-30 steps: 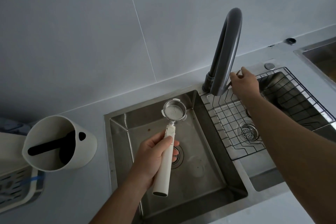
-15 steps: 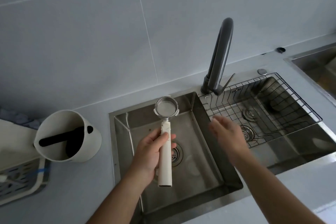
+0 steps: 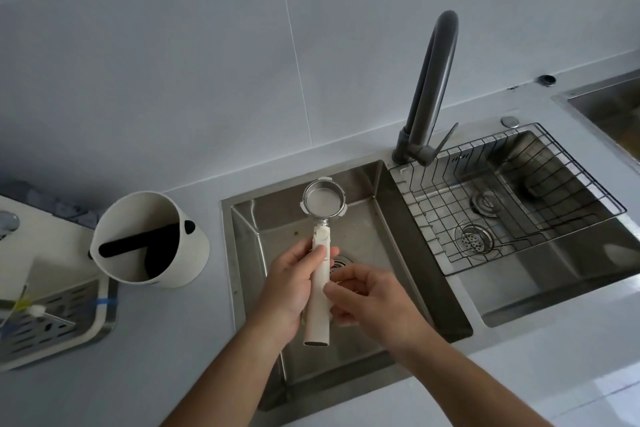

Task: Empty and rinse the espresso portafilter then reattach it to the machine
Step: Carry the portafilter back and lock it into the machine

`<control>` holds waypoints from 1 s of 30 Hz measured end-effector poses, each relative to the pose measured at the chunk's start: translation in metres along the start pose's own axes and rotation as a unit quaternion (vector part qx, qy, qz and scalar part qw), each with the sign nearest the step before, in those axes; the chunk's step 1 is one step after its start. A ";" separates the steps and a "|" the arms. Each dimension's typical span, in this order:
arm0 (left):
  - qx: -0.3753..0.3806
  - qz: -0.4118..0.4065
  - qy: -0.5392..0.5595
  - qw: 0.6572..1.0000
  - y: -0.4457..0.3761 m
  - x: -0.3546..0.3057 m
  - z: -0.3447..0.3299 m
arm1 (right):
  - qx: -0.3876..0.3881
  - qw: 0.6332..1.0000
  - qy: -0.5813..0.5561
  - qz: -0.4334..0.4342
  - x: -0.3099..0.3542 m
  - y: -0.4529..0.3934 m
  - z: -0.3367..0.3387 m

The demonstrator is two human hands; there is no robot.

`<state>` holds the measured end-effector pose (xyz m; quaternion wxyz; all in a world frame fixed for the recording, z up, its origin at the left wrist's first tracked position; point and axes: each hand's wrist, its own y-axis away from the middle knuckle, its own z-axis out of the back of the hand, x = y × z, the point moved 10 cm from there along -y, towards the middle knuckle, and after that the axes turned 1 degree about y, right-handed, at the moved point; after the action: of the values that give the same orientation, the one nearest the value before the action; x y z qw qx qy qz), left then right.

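- Our left hand is wrapped round the white handle of the portafilter, thumb lying along its top.
- Our right hand has its fingers curled in beside the handle's lower half; we cannot tell whether they actually pinch it or only brush it.
- The portafilter hangs over the left sink basin, above the drain, touching nothing but our hands.
- Its long axis runs nearly straight away from us: open handle end toward our body, metal basket toward the back wall, basket mouth facing up and looking free of grounds.
- The faucet spout sits off to the right of the basket, with no water visible.
- Risks, as we judge them: a wet handle could slip during a change of grip and drop into the steel basin; tipping the basket could spill leftover water on the way past the knock box toward the drip tray.
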<state>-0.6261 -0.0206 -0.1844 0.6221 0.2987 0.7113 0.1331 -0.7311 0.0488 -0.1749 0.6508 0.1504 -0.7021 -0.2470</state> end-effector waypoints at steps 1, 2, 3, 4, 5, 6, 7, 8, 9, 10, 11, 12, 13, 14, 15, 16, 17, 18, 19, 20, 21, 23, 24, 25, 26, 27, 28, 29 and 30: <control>0.000 0.001 0.004 1.000 0.001 0.001 0.001 | 0.003 1.000 -0.007 -0.004 -0.001 -0.001 -0.002; -0.001 0.003 0.007 1.000 0.001 0.002 0.003 | 0.009 1.000 -0.015 -0.007 -0.002 -0.001 -0.005; 0.001 0.006 0.008 1.000 0.001 0.002 0.003 | 0.015 1.000 -0.024 -0.007 -0.002 -0.002 -0.007; 0.002 0.010 0.007 1.000 0.002 0.003 0.004 | 0.022 0.999 -0.032 -0.008 -0.002 -0.002 -0.010; 0.003 0.014 0.005 1.000 0.002 0.004 0.005 | 0.027 0.999 -0.035 -0.007 -0.002 -0.002 -0.012; 0.004 0.014 0.006 1.000 0.002 0.005 0.005 | 0.028 0.999 -0.035 -0.007 -0.002 -0.001 -0.014; 0.004 0.013 0.012 1.000 0.001 0.005 0.004 | 0.027 0.999 -0.033 -0.006 -0.002 -0.002 -0.015; 0.004 0.012 0.022 1.000 0.002 0.006 0.004 | 0.027 0.999 -0.032 -0.008 -0.002 -0.001 -0.017; 0.004 0.009 0.031 0.999 0.002 0.005 0.005 | 0.027 0.999 -0.033 -0.008 -0.001 -0.002 -0.019; 0.005 0.009 0.036 0.999 0.003 0.005 0.005 | 0.026 0.999 -0.035 -0.006 -0.001 -0.002 -0.019; 0.005 0.007 0.040 0.999 0.003 0.005 0.006 | 0.026 0.999 -0.034 -0.003 0.000 -0.002 -0.021; 0.006 0.006 0.041 0.999 0.004 0.004 0.008 | 0.026 0.999 -0.031 0.001 0.001 -0.002 -0.023; 0.007 0.004 0.041 0.999 0.005 0.003 0.010 | 0.027 0.999 -0.030 0.005 0.002 -0.001 -0.024; 0.010 0.002 0.042 0.999 0.006 0.002 0.010 | 0.029 0.999 -0.029 0.009 0.004 0.000 -0.025; 0.012 0.001 0.045 0.999 0.007 0.000 0.011 | 0.033 0.999 -0.028 0.014 0.006 0.001 -0.028; 0.013 0.001 0.051 0.999 0.009 -0.001 0.013 | 0.037 0.999 -0.026 0.018 0.009 0.002 -0.031; 0.014 0.000 0.058 0.998 0.012 -0.003 0.016 | 0.039 0.999 -0.022 0.022 0.011 0.004 -0.035; 0.012 -0.001 0.061 0.998 0.014 -0.004 0.020 | 0.041 0.999 -0.019 0.025 0.014 0.006 -0.039; 0.009 -0.003 0.060 0.998 0.015 -0.006 0.025 | 0.040 0.999 -0.014 0.029 0.015 0.007 -0.043; 0.004 -0.005 0.055 0.998 0.017 -0.008 0.028 | 0.039 0.999 -0.009 0.030 0.016 0.008 -0.044; -0.003 -0.013 0.049 0.999 0.019 -0.012 0.035 | 0.037 0.999 -0.001 0.033 0.017 0.009 -0.049; -0.011 -0.029 0.035 0.999 0.025 -0.020 0.046 | 0.032 0.999 0.013 0.035 0.019 0.012 -0.057; -0.010 -0.033 0.031 0.999 0.027 -0.024 0.050 | 0.030 0.999 0.017 0.039 0.020 0.014 -0.061; -0.004 -0.039 0.031 0.999 0.032 -0.028 0.059 | 0.027 0.999 0.020 0.043 0.021 0.016 -0.071; 0.003 -0.043 0.030 0.999 0.036 -0.031 0.065 | 0.025 0.999 0.020 0.044 0.022 0.018 -0.077; 0.009 -0.045 0.029 0.999 0.038 -0.032 0.070 | 0.024 0.999 0.017 0.046 0.022 0.020 -0.083; 0.014 -0.047 0.029 0.998 0.042 -0.034 0.079 | 0.024 0.999 0.014 0.046 0.022 0.023 -0.093; 0.017 -0.050 0.029 0.998 0.045 -0.036 0.087 | 0.023 0.999 0.013 0.044 0.020 0.025 -0.101; 0.020 -0.053 0.026 0.998 0.048 -0.037 0.094 | 0.022 0.999 0.013 0.041 0.019 0.027 -0.109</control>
<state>-0.5210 -0.0216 -0.1453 0.6034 0.2691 0.7448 0.0936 -0.6225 0.0447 -0.1410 0.6658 0.1389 -0.7047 -0.2024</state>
